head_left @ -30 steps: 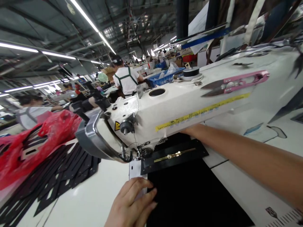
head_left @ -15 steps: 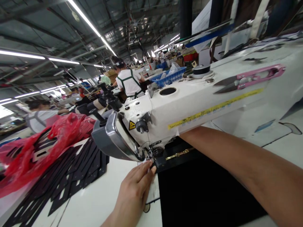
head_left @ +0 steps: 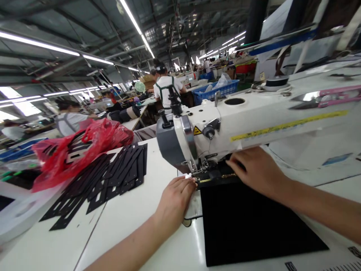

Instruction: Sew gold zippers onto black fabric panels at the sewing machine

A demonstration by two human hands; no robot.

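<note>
A black fabric panel point(head_left: 251, 222) lies under the head of a white sewing machine point(head_left: 194, 128). Gold zipper teeth point(head_left: 205, 180) run along its upper edge, beside the presser foot. My left hand point(head_left: 175, 197) is closed at the zipper's left end, fingertips together just left of the needle area. Under the machine's arm, my right hand point(head_left: 255, 169) is closed above the panel's far edge, with thumb and fingers bent together. What its fingertips pinch, if anything, is too dark to make out.
Dark cut strips with slots point(head_left: 118, 173) lie fanned out at left, beside a red plastic bag point(head_left: 84, 146). Pink-handled snips point(head_left: 329, 98) rest on the machine arm. A blue basket point(head_left: 217, 90) and a co-worker in white point(head_left: 167, 86) are beyond.
My right hand has come out from behind the machine's arm into sight. The zipper has shifted left, towards my left fingers. My view has turned, so the machine appears farther right.
</note>
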